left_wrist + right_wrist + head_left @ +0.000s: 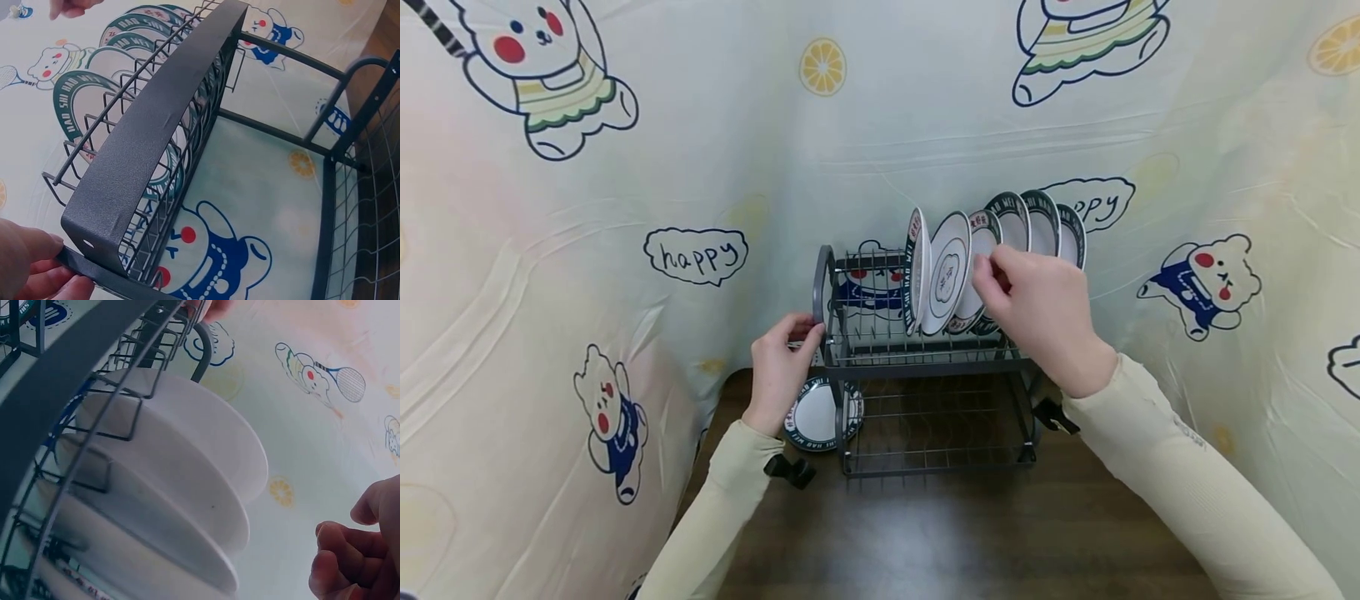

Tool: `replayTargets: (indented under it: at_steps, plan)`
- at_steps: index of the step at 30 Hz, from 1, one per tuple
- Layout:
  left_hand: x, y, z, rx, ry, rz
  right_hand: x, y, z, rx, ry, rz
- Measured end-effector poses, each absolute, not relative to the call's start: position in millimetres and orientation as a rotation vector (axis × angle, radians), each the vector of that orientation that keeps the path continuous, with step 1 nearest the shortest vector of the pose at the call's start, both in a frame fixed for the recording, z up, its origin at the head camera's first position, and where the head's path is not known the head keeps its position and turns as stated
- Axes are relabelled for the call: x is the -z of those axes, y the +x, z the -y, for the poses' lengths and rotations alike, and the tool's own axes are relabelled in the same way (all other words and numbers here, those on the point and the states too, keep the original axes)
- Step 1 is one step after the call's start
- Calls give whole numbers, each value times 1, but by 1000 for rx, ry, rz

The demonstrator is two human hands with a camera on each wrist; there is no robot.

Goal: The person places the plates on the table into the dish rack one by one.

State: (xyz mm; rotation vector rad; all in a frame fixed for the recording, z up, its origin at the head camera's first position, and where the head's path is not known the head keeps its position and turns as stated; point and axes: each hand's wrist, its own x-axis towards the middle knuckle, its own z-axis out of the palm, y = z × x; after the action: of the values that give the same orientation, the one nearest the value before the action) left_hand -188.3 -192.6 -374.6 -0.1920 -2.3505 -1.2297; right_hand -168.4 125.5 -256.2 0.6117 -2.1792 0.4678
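A dark metal two-tier dish rack (925,364) stands on the table, its upper tier holding several upright plates (949,271) with green lettered rims. My left hand (781,367) grips the rack's left end frame; in the left wrist view, its thumb and fingers (39,247) pinch the dark bar. Over the right part of the plate row in the head view is my right hand (1048,312), fingers loosely curled and holding nothing. The right wrist view shows that hand (365,550) apart from the plates' white backs (181,462). It hides part of the row from the head camera.
Another green-rimmed plate (815,414) lies at the rack's lower left, partly behind its leg. The lower wire tier (925,425) shows bare wires. A brown wooden table (955,525) extends in front, and a printed cloth (880,142) hangs behind and along both sides.
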Motion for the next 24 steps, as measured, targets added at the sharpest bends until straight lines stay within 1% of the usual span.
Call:
replayTargets:
  at_steps: [15, 24]
  plan:
    - [376, -189, 192, 1231, -195, 2351, 279, -148, -170, -459, 539, 2165]
    - [376, -188, 192, 1227, -195, 2346, 291, -144, -192, -464, 477, 2176]
